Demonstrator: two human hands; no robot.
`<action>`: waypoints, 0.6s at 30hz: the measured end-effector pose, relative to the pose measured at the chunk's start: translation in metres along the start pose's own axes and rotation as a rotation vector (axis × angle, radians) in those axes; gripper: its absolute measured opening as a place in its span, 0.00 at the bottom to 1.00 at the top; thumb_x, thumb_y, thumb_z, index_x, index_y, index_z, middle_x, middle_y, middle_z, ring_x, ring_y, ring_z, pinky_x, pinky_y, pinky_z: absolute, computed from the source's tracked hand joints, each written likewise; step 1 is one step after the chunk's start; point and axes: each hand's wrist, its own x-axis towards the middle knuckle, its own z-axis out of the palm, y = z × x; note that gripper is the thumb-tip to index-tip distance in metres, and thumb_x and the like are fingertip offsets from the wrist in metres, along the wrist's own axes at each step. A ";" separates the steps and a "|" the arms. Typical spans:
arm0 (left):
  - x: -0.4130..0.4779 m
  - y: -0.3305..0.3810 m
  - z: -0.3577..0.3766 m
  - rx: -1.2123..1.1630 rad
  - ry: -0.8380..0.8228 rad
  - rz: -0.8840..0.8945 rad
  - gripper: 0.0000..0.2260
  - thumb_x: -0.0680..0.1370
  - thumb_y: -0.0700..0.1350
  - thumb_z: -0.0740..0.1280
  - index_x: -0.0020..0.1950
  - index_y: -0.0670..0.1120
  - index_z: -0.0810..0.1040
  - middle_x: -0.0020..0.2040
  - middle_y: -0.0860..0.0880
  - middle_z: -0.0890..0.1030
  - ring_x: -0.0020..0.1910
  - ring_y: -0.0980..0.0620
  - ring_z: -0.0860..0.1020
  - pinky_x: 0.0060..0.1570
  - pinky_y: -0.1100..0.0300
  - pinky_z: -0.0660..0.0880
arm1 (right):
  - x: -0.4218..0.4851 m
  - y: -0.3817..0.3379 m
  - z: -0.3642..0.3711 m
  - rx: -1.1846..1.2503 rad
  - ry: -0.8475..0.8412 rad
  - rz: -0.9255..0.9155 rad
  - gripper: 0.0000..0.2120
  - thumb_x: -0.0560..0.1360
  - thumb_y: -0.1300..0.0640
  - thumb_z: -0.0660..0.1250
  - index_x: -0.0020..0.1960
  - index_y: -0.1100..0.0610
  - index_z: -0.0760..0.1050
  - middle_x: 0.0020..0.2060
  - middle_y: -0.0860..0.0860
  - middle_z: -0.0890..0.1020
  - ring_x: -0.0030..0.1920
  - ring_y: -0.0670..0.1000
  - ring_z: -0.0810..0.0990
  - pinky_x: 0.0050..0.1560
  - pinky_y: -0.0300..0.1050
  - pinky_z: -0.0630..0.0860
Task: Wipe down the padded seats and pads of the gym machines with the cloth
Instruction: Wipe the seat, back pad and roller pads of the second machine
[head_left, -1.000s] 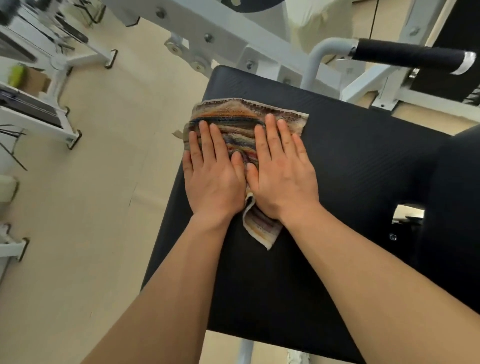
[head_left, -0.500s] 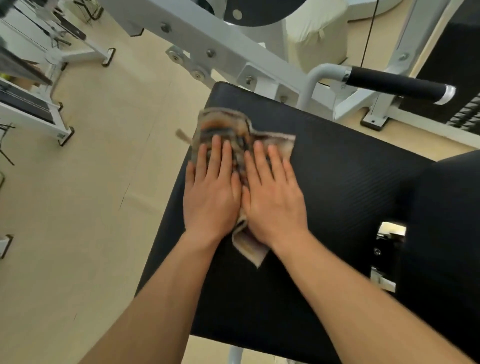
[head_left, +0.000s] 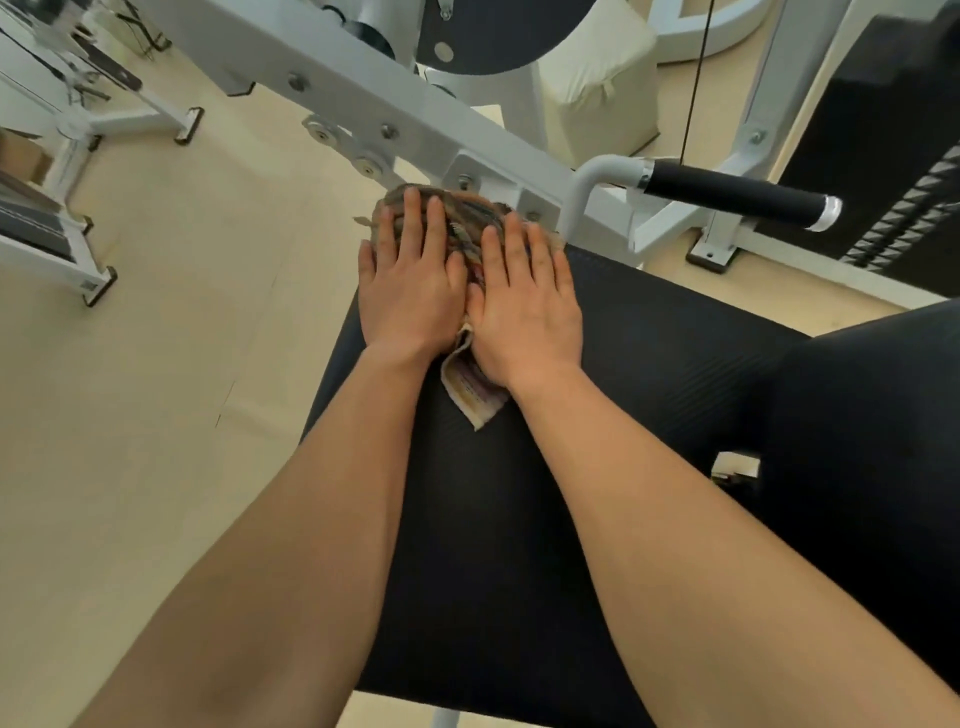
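A black padded seat (head_left: 649, 374) fills the middle of the view. A striped, multicoloured cloth (head_left: 467, 228) lies bunched at the seat's far left corner, one end trailing back between my wrists. My left hand (head_left: 410, 280) and my right hand (head_left: 524, 301) lie flat side by side on the cloth, fingers spread, pressing it onto the pad. Most of the cloth is hidden under my palms. A second black pad (head_left: 872, 441) adjoins the seat on the right.
The machine's white steel frame (head_left: 363, 98) runs diagonally just beyond the seat. A black-gripped handle (head_left: 727, 195) sticks out to the right. A cream block (head_left: 597, 78) stands behind. Other white machine bases (head_left: 67, 260) sit on the beige floor at left.
Both hands have pushed the cloth forward along the seat to its far edge, and the cloth has bunched up under the fingers. The view has shifted with them.
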 end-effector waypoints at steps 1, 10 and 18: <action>-0.011 -0.001 0.000 0.002 -0.012 0.031 0.27 0.84 0.55 0.46 0.82 0.51 0.46 0.83 0.50 0.45 0.82 0.46 0.44 0.79 0.43 0.47 | -0.014 -0.003 0.002 0.009 0.004 0.027 0.30 0.84 0.43 0.42 0.83 0.54 0.45 0.83 0.53 0.45 0.82 0.54 0.42 0.81 0.55 0.42; -0.087 0.015 0.015 0.073 -0.032 0.176 0.26 0.84 0.56 0.44 0.82 0.54 0.45 0.83 0.51 0.45 0.82 0.47 0.44 0.79 0.45 0.45 | -0.107 0.033 0.011 -0.023 -0.028 0.202 0.34 0.83 0.38 0.44 0.82 0.54 0.42 0.82 0.54 0.43 0.82 0.54 0.42 0.81 0.57 0.43; -0.025 0.103 0.030 0.078 -0.018 0.359 0.27 0.83 0.57 0.44 0.82 0.52 0.53 0.83 0.49 0.53 0.82 0.44 0.47 0.78 0.42 0.46 | -0.057 0.086 0.000 0.014 0.134 0.565 0.32 0.84 0.43 0.45 0.83 0.56 0.46 0.82 0.57 0.48 0.82 0.57 0.46 0.81 0.59 0.46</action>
